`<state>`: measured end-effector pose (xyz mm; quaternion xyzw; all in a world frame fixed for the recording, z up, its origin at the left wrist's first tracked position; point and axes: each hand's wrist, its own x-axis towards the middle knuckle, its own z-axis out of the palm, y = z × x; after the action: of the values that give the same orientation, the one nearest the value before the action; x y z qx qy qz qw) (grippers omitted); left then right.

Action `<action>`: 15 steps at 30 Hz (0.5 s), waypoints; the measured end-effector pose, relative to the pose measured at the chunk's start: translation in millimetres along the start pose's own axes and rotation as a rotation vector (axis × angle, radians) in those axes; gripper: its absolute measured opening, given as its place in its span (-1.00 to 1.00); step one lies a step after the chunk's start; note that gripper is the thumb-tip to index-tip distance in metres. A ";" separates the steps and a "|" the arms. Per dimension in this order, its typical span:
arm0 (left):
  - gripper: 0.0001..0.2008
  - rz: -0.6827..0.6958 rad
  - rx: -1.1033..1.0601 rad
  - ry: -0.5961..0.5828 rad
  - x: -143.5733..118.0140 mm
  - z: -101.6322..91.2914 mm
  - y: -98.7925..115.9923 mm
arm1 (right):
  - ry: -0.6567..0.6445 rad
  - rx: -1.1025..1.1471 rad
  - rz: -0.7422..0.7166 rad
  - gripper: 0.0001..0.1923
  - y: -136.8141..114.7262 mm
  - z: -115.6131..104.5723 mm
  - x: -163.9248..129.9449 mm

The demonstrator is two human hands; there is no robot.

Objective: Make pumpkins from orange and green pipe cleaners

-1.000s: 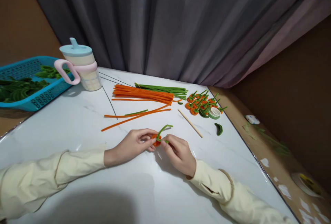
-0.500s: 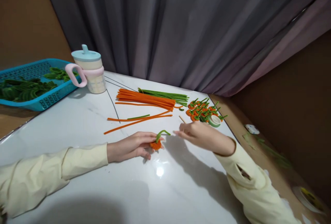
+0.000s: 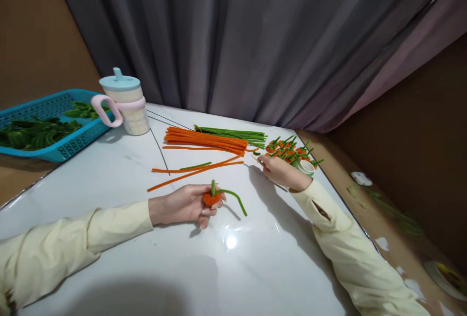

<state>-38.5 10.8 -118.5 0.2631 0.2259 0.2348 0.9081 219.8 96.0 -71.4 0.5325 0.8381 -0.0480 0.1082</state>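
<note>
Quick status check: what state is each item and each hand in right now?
Left hand: closed on the orange coil, its green stem curving free.
Right hand: on the wooden stick; grip unclear.
Orange pipe cleaners: bundled, flat.
Green pipe cleaners: bundled, flat.
Finished pieces: piled.
Tape roll: lying flat.
Cup: upright, lid on.
Blue basket: holds green pieces.

Blue basket (image 3: 54, 148): left end cut off by frame edge. Wooden stick (image 3: 255, 158) beside tape roll (image 3: 305, 166): mostly hidden under right hand (image 3: 282, 172).
</note>
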 end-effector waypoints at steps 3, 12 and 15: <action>-0.83 0.018 0.023 -0.013 0.6 0.4 0.6 | 0.027 0.078 -0.158 -0.75 -8.6 -18.1 -14.7; -0.69 0.115 0.361 0.081 -0.6 13.2 -0.3 | 0.137 -0.073 -0.435 -0.80 -78.6 -28.1 -73.9; -0.68 0.155 0.474 0.153 -3.2 19.1 -0.6 | 0.191 -0.115 -0.456 -0.63 -85.8 -18.5 -72.2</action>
<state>-30.7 1.6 -103.4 0.4667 0.3217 0.2634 0.7806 169.5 -0.8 -39.6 0.3247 0.9444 0.0270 0.0450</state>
